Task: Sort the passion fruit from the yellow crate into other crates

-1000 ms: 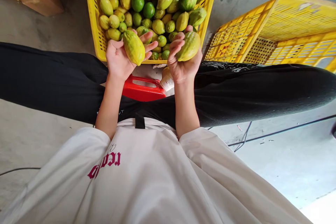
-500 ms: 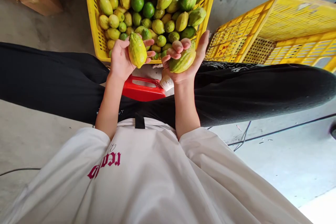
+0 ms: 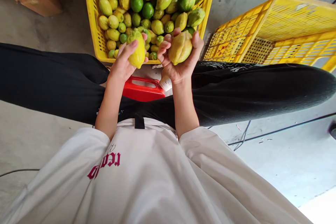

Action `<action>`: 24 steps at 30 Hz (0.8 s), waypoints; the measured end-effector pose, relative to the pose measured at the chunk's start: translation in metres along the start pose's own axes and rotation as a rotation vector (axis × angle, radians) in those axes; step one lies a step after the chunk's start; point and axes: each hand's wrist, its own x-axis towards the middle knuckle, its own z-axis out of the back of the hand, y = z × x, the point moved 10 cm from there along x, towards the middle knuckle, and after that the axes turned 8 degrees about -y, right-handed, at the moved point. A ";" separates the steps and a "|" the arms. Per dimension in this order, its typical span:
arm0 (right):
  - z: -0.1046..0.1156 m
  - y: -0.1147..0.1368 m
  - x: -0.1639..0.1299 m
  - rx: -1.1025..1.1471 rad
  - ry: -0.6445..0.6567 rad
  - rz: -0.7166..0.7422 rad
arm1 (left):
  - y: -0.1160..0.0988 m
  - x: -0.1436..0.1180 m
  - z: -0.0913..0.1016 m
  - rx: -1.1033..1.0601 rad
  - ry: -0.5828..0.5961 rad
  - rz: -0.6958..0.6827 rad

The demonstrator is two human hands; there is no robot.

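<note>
Fruit occupies each of your hands, both held just above the near rim of the full yellow crate (image 3: 90, 14). Left to right:

Your left hand (image 3: 122, 64) is clasped around a yellow ridged fruit (image 3: 138, 51). The thumb crosses its upper face, the fingers wrap behind, and the palm sits to its left. The fruit's long axis runs nearly upright, top end towards the crate, lower tip pointing down at the red container (image 3: 143, 89) on your lap.

Your right hand (image 3: 180, 66) is clasped around a yellow-green ridged fruit (image 3: 180, 47). The curled fingers press on its left flank, the thumb on its right, and the palm cups it from beneath. Its long axis tilts, upper end up and to the right.

The two fruits lie near one another but apart, with fingers between them. Each fruit is already seated in its own hand, so neither hand is nearer than the other. Loose fruit (image 3: 157, 7) in the crate lies just beyond both sets of fingertips.

To the right, a tilted yellow crate (image 3: 275, 31) stands well apart from the right hand. Whether it holds anything cannot be determined.
</note>
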 end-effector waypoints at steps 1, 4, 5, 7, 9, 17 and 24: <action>0.003 0.000 0.001 -0.006 -0.007 -0.002 | 0.001 0.001 0.000 0.015 0.010 0.003; 0.013 0.004 0.006 -0.020 -0.037 0.028 | 0.004 0.003 -0.003 0.039 0.074 0.020; 0.015 0.005 0.007 -0.021 -0.041 0.038 | 0.004 0.003 -0.005 0.038 0.099 0.017; 0.014 0.006 0.007 0.025 -0.030 0.027 | 0.001 0.000 -0.015 0.035 0.182 -0.009; 0.009 0.003 0.003 0.131 -0.006 -0.022 | -0.004 -0.004 -0.024 0.025 0.243 -0.034; -0.001 0.004 0.003 0.489 0.035 -0.107 | -0.005 -0.006 -0.022 -0.005 0.199 -0.021; 0.014 0.003 0.009 0.572 -0.017 -0.200 | 0.005 -0.001 -0.015 0.166 0.149 -0.088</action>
